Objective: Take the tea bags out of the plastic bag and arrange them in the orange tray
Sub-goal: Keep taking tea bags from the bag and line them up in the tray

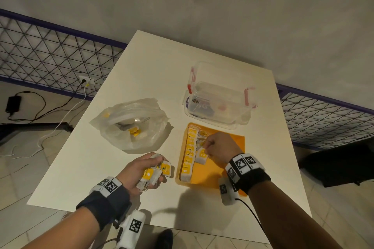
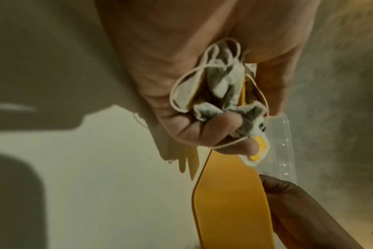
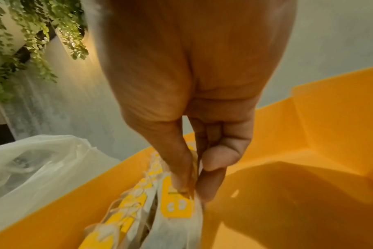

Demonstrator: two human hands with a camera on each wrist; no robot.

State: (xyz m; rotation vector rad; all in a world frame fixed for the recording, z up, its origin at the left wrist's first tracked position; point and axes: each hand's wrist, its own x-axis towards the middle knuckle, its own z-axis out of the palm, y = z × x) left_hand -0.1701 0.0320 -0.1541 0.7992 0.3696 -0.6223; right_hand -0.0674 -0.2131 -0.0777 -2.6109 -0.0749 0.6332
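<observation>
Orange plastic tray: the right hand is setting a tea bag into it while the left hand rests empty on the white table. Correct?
Not quite. The left hand is not empty: it holds a bunch of yellow-tagged tea bags, as the head view shows. The right hand does pinch a tea bag over the orange plastic tray.

Tray [image 1: 226,170] showing orange; tea bags [image 1: 189,153] showing white with yellow tags; surface [image 1: 141,79] showing cream; wristbands [image 1: 242,164] showing black-and-white checks.

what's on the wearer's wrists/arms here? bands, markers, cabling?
Both forearms are bare, no sleeves. The left hand has a dark fabric wrist wrap carrying white blocks printed with black square fiducial markers, plus a white cylindrical unit below. The right hand has a black wrap with similar marker blocks, a white unit and a black cable.
</observation>
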